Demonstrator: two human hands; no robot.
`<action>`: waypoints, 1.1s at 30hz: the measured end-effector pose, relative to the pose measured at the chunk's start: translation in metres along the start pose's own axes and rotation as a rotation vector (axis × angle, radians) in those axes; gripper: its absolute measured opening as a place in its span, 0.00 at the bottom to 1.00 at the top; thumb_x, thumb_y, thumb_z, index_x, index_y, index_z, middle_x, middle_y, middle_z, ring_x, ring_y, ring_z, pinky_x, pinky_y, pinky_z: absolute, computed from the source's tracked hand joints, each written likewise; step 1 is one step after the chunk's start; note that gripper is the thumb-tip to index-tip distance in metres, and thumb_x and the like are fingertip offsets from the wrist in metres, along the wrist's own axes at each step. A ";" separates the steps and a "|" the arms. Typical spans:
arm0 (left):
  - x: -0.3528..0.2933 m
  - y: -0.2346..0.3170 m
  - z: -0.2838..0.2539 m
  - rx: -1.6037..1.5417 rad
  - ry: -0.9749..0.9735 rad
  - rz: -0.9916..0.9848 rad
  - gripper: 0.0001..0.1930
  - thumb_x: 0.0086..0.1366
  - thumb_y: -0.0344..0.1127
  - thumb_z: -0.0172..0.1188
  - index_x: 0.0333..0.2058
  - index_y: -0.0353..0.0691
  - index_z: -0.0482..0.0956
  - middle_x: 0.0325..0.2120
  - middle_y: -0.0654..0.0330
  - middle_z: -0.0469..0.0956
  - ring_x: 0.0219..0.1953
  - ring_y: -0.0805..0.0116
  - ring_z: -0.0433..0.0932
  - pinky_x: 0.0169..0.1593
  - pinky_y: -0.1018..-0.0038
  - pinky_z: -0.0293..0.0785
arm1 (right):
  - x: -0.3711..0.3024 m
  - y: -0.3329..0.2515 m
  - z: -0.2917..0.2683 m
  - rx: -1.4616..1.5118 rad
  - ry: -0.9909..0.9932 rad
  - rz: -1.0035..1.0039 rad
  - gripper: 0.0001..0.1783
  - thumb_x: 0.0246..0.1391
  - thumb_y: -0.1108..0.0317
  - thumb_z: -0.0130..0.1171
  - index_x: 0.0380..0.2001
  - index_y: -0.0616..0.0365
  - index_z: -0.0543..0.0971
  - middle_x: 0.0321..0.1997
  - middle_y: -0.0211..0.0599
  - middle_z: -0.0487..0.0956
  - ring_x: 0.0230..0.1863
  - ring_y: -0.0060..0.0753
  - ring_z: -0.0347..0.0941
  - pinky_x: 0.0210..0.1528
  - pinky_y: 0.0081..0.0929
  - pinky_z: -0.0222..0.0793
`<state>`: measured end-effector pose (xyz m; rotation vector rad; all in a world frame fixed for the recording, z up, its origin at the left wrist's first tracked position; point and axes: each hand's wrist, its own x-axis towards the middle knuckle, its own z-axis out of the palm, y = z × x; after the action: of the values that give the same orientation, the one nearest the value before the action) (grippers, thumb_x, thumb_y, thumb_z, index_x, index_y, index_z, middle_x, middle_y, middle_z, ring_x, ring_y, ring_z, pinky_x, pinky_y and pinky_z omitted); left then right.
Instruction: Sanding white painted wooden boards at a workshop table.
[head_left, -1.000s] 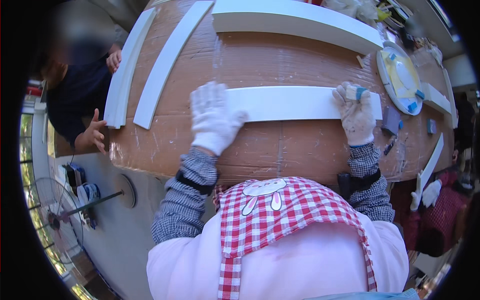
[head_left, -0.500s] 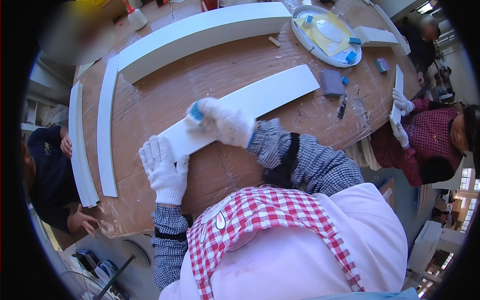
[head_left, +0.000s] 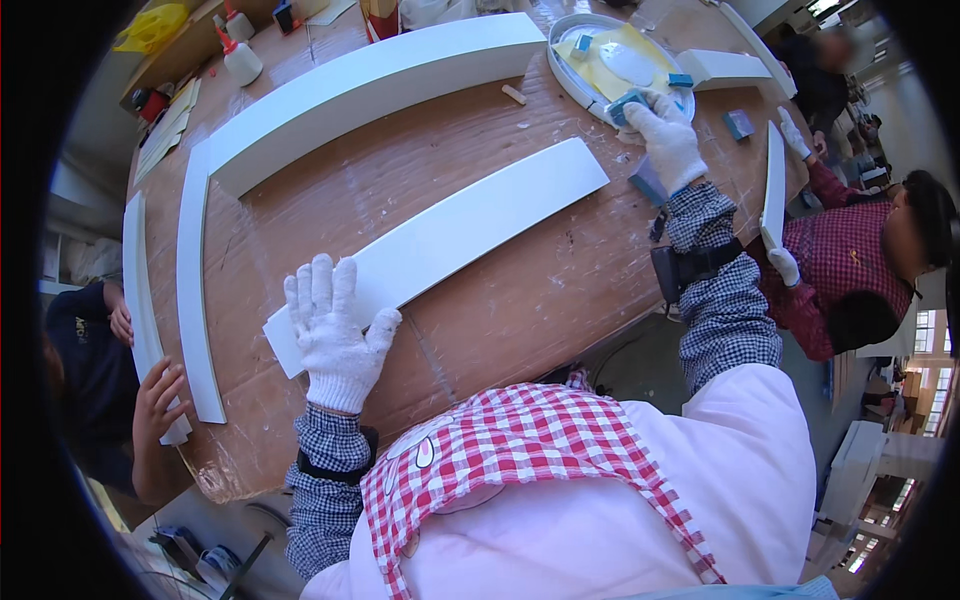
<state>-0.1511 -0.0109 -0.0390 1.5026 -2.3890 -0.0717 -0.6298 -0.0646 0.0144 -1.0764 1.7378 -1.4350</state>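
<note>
A slightly curved white board point(head_left: 480, 225) lies aslant on the brown-covered table in front of me. My left hand point(head_left: 335, 325), in a white knitted glove, rests flat on its near left end with the fingers spread. Out to the right, my gloved right hand point(head_left: 665, 140) grips a small blue sponge block point(head_left: 622, 106) at the near rim of a round white tray point(head_left: 562, 80). In this tray are a yellow sheet point(head_left: 605, 72) and other blue blocks point(head_left: 680, 80). A purple-grey block point(head_left: 648, 182) sits just below my right hand, partly covered by it.
A large curved white panel point(head_left: 380, 95) stands beyond the board. Narrow white strips point(head_left: 198, 300) lie at the left, where a co-worker's hand point(head_left: 158, 398) is close. Another co-worker at right holds a white strip point(head_left: 773, 190). Glue bottles point(head_left: 240, 62) stand at the far left.
My right hand has lifted off the board with the blue sponge block and moved right to the round tray. My left hand stays on the board's left end.
</note>
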 end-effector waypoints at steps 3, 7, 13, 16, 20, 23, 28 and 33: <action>0.020 0.017 0.000 0.060 -0.202 -0.073 0.43 0.59 0.55 0.69 0.68 0.42 0.66 0.71 0.45 0.60 0.75 0.42 0.51 0.78 0.52 0.38 | 0.017 0.011 -0.004 -0.291 -0.104 -0.067 0.28 0.61 0.64 0.64 0.62 0.63 0.75 0.49 0.37 0.82 0.40 0.25 0.80 0.39 0.22 0.79; 0.019 0.016 0.002 0.064 -0.178 -0.073 0.42 0.58 0.57 0.69 0.66 0.42 0.67 0.69 0.45 0.61 0.74 0.42 0.52 0.78 0.51 0.38 | 0.025 0.001 0.004 -0.528 -0.225 0.036 0.29 0.57 0.59 0.65 0.60 0.60 0.78 0.48 0.40 0.83 0.42 0.26 0.80 0.40 0.22 0.78; 0.021 0.015 0.005 0.047 -0.166 -0.055 0.42 0.56 0.57 0.70 0.65 0.42 0.68 0.68 0.46 0.62 0.74 0.42 0.53 0.78 0.51 0.38 | 0.034 0.015 0.007 -0.736 -0.267 -0.110 0.27 0.59 0.55 0.61 0.58 0.58 0.79 0.48 0.46 0.84 0.44 0.34 0.81 0.48 0.26 0.77; 0.017 0.013 0.008 0.073 -0.141 -0.064 0.42 0.56 0.57 0.70 0.66 0.43 0.68 0.69 0.46 0.61 0.74 0.42 0.53 0.78 0.51 0.39 | 0.031 0.009 0.014 -0.754 -0.221 -0.107 0.26 0.59 0.55 0.61 0.57 0.59 0.80 0.48 0.46 0.84 0.45 0.34 0.81 0.50 0.27 0.77; 0.016 0.012 0.010 0.077 -0.140 -0.059 0.43 0.57 0.58 0.69 0.66 0.43 0.68 0.69 0.46 0.61 0.74 0.41 0.52 0.78 0.50 0.39 | 0.022 0.006 0.014 -0.580 -0.266 -0.024 0.26 0.60 0.55 0.61 0.57 0.59 0.79 0.49 0.46 0.83 0.48 0.36 0.80 0.52 0.28 0.76; 0.014 0.011 0.010 0.080 -0.134 -0.055 0.43 0.57 0.58 0.69 0.67 0.44 0.67 0.70 0.46 0.60 0.74 0.40 0.51 0.78 0.50 0.40 | 0.025 0.012 0.014 -0.712 -0.217 -0.087 0.26 0.60 0.55 0.61 0.57 0.59 0.79 0.50 0.48 0.83 0.51 0.38 0.79 0.54 0.29 0.75; 0.014 0.012 0.010 0.069 -0.126 -0.061 0.43 0.57 0.58 0.70 0.67 0.44 0.68 0.70 0.45 0.60 0.74 0.39 0.51 0.77 0.50 0.41 | 0.031 0.012 0.011 -0.771 -0.232 -0.185 0.26 0.60 0.55 0.61 0.57 0.59 0.79 0.52 0.50 0.83 0.52 0.41 0.80 0.57 0.30 0.74; 0.015 0.012 0.008 0.057 -0.142 -0.067 0.44 0.56 0.59 0.70 0.67 0.44 0.68 0.70 0.46 0.60 0.74 0.39 0.50 0.77 0.50 0.41 | 0.028 0.006 0.017 -0.825 -0.221 -0.182 0.27 0.59 0.55 0.62 0.57 0.58 0.79 0.53 0.49 0.83 0.53 0.44 0.79 0.58 0.31 0.74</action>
<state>-0.1703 -0.0202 -0.0408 1.6554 -2.4695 -0.1309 -0.6297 -0.0968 0.0062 -1.7662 2.1472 -0.6174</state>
